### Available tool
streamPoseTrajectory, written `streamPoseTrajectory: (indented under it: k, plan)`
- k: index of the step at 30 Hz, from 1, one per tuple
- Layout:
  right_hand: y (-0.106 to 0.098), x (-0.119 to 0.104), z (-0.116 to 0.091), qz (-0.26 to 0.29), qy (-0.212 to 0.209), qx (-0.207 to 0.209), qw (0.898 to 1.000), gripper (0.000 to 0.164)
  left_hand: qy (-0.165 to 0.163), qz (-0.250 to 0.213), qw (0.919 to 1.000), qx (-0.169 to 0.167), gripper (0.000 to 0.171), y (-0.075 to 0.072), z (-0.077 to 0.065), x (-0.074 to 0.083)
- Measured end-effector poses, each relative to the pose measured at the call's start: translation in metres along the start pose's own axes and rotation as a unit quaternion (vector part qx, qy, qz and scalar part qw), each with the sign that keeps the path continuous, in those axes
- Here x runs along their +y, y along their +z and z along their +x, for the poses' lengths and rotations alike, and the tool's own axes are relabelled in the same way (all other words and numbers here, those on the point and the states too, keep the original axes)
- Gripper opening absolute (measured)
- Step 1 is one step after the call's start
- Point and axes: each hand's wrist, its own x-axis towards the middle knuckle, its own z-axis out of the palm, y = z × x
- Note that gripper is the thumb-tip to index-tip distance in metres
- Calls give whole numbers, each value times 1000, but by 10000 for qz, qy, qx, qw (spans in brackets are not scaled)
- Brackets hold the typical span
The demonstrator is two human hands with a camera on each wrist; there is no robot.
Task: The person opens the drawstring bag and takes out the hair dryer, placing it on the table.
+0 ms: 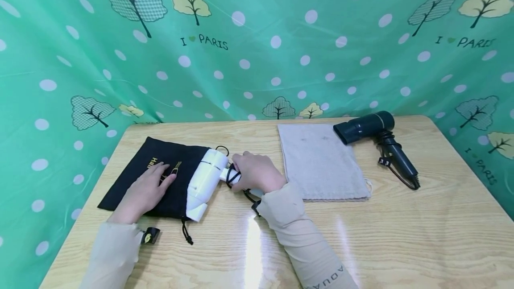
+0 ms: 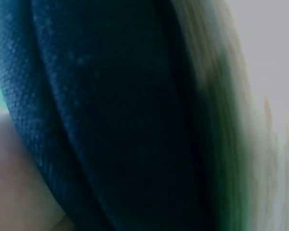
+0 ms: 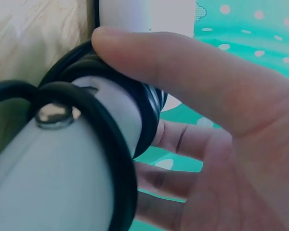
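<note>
A white hair dryer (image 1: 205, 181) lies at the right end of a black drawstring bag (image 1: 176, 191), its barrel along the bag's mouth. My right hand (image 1: 257, 172) grips the dryer's handle (image 3: 53, 178), which has a black cord (image 3: 151, 108) wound around it. In the right wrist view the thumb lies over the wound cord and the other fingers are on the handle's far side. My left hand (image 1: 146, 191) rests on top of the black bag, over its gold print. Dark cloth (image 2: 120, 120) fills most of the left wrist view, close and blurred.
A flat grey cloth bag (image 1: 321, 164) lies right of centre on the wooden table (image 1: 385, 235). A dark hair dryer (image 1: 361, 127) with a cord around its handle overlaps that bag's upper right corner. Behind the table hangs a green patterned curtain (image 1: 257, 79).
</note>
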Motion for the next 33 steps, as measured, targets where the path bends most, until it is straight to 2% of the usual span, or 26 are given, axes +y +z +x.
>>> streamPoseTrajectory:
  k: [5,10,15,21,33]
  plan:
    - [0,-2,0,-75,102,205,9997,65,25,76,10000,28,72,-1,0,2]
    - [2,-5,2,81,19,456,9989,75,-39,108,9999,71,71,-6,-5,13]
    - [5,-9,4,-98,-180,444,9988,78,-109,3,9998,-194,76,-7,-8,23]
    - [8,-10,7,-169,-199,401,9989,81,-419,-98,9970,-636,80,-4,-9,27]
    - [6,-1,7,51,-97,249,9996,78,-590,-119,9953,-757,81,-3,-5,23]
